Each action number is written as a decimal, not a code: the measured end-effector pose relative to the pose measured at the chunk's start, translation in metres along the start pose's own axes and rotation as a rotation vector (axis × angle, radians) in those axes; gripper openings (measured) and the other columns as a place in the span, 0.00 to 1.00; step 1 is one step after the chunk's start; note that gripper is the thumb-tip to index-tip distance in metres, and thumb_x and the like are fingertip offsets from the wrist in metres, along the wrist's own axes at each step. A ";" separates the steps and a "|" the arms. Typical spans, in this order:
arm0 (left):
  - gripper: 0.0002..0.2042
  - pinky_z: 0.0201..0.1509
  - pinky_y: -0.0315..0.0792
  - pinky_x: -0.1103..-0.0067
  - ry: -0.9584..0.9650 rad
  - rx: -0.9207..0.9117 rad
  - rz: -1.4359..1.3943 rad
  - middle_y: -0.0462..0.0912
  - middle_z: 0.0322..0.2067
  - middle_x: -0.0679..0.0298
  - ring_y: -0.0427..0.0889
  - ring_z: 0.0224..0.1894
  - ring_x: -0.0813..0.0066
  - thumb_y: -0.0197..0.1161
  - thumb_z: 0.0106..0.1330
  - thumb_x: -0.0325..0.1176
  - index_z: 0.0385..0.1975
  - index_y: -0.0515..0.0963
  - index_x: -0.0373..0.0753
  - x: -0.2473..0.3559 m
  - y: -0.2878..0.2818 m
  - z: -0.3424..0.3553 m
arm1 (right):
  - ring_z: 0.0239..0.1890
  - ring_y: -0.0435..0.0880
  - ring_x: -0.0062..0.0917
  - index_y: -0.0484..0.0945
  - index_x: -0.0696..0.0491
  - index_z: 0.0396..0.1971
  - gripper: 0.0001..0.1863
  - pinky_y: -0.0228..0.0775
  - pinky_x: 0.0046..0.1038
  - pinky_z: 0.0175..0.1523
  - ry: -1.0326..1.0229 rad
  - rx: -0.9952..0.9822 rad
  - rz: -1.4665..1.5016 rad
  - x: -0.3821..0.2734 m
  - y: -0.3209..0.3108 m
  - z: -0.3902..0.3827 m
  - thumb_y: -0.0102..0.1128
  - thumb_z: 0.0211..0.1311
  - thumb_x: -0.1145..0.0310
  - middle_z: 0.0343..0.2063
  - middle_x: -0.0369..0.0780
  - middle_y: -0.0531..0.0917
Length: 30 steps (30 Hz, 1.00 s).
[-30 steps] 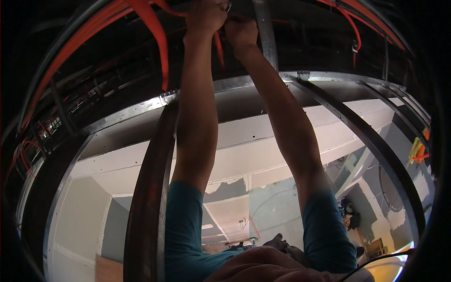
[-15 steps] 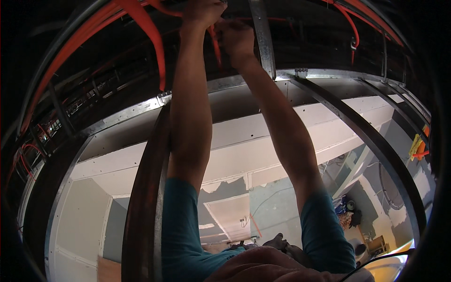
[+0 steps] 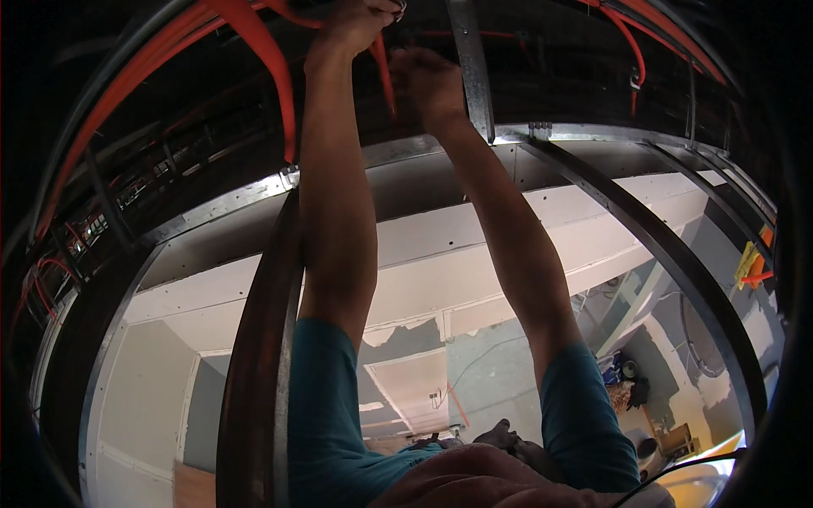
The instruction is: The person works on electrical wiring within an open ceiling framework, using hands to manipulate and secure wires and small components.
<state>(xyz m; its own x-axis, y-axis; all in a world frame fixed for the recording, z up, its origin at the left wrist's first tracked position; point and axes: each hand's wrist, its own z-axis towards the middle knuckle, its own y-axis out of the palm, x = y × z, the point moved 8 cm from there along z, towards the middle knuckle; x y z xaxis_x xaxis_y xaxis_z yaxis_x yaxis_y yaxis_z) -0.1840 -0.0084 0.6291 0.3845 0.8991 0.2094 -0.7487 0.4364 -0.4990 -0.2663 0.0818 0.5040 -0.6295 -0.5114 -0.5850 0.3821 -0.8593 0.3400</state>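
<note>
Both arms reach up into a dark cavity between metal framing. My left hand (image 3: 357,27) is closed at the top edge of the picture, and a small shiny metal bit shows at its fingertips; most of what it grips is hidden. Just below hangs an orange flexible tube (image 3: 383,74), its lower end loose between my two hands. To the right of that tube, my right hand (image 3: 430,83) is raised beside a perforated metal strut (image 3: 471,72). Shadow and motion blur smear its fingers, so what they hold cannot be made out.
Thick orange conduits (image 3: 264,63) curve down at the left. Metal studs (image 3: 258,364) cross in front of me, joined to a galvanized rail (image 3: 229,203). Another orange tube (image 3: 635,51) hangs at the right. Unfinished wallboard (image 3: 440,245) lies beyond the frame.
My right hand has drawn slightly apart from my left, which has shifted a little to the left. The loose orange tube end has swung slightly left.
</note>
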 end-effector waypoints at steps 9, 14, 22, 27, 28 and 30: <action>0.11 0.58 0.76 0.68 -0.053 0.061 -0.028 0.86 0.50 0.57 0.84 0.52 0.62 0.59 0.72 0.30 0.48 0.86 0.40 0.009 -0.004 -0.010 | 0.40 0.84 0.25 0.84 0.57 0.44 0.17 0.71 0.29 0.51 0.027 0.145 -0.041 0.000 -0.040 -0.011 0.62 0.68 0.58 0.38 0.40 0.87; 0.12 0.59 0.76 0.68 -0.017 0.049 0.002 0.86 0.50 0.56 0.84 0.52 0.61 0.58 0.69 0.25 0.48 0.86 0.40 0.004 -0.005 -0.009 | 0.47 0.85 0.38 0.82 0.56 0.46 0.20 0.73 0.37 0.54 -0.326 0.145 -0.536 -0.083 -0.011 -0.017 0.59 0.67 0.54 0.44 0.46 0.87; 0.18 0.57 0.76 0.69 -0.098 0.047 0.041 0.86 0.49 0.53 0.84 0.51 0.61 0.53 0.63 0.17 0.48 0.86 0.38 0.011 0.000 -0.003 | 0.44 0.87 0.44 0.84 0.56 0.41 0.14 0.78 0.40 0.44 -0.387 0.212 -0.616 -0.085 -0.002 0.032 0.68 0.62 0.61 0.35 0.51 0.87; 0.16 0.52 0.77 0.68 0.020 0.078 -0.054 0.87 0.46 0.54 0.85 0.47 0.62 0.56 0.63 0.18 0.46 0.86 0.38 -0.011 -0.003 0.004 | 0.46 0.86 0.42 0.85 0.53 0.41 0.17 0.77 0.37 0.48 -0.429 -0.182 -1.541 -0.095 0.035 -0.009 0.67 0.63 0.56 0.37 0.49 0.87; 0.15 0.50 0.77 0.68 0.000 0.041 -0.103 0.87 0.45 0.54 0.85 0.46 0.62 0.57 0.63 0.19 0.45 0.86 0.37 -0.008 0.000 0.005 | 0.46 0.86 0.42 0.85 0.53 0.41 0.17 0.77 0.37 0.48 -0.432 -0.182 -1.549 -0.095 0.028 -0.007 0.67 0.63 0.56 0.37 0.49 0.87; 0.14 0.50 0.77 0.68 -0.004 0.046 -0.137 0.87 0.45 0.54 0.85 0.46 0.62 0.58 0.63 0.20 0.45 0.86 0.37 0.002 0.003 0.001 | 0.45 0.87 0.40 0.86 0.53 0.43 0.17 0.77 0.35 0.50 -0.762 0.195 -1.126 -0.133 0.003 -0.017 0.70 0.60 0.57 0.38 0.48 0.88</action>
<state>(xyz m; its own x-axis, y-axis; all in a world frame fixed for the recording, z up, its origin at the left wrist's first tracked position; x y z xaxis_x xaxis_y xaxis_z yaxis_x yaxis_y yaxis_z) -0.1856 -0.0053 0.6294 0.4826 0.8312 0.2762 -0.7135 0.5559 -0.4264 -0.1701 0.1478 0.5707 -0.7695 0.6326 -0.0875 -0.6386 -0.7644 0.0891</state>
